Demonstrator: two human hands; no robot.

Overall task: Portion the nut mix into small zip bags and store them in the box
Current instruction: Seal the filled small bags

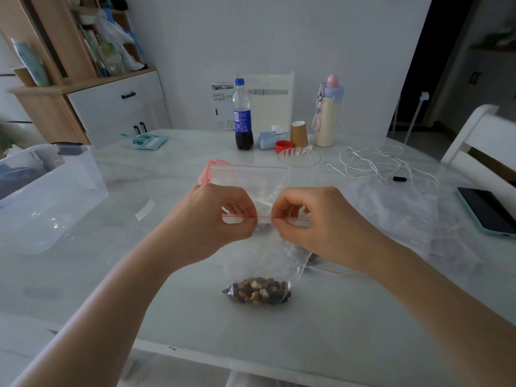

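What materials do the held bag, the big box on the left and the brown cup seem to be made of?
Zip bag: thin clear plastic film, glossy; it creases and the nuts show through it.
Storage box: stiff transparent plastic, smooth; it keeps its shape and shows highlights.
Brown cup: probably paper or card, matt, with a white inside; coating cannot be told.

A pale glossy marble-patterned table [173,174] was seen carrying a clear plastic storage box [53,196] at the left, a dark cola bottle [243,118], a brown paper cup [298,134], tangled white cables [377,163] and a dark-screened phone [488,210] at the right.
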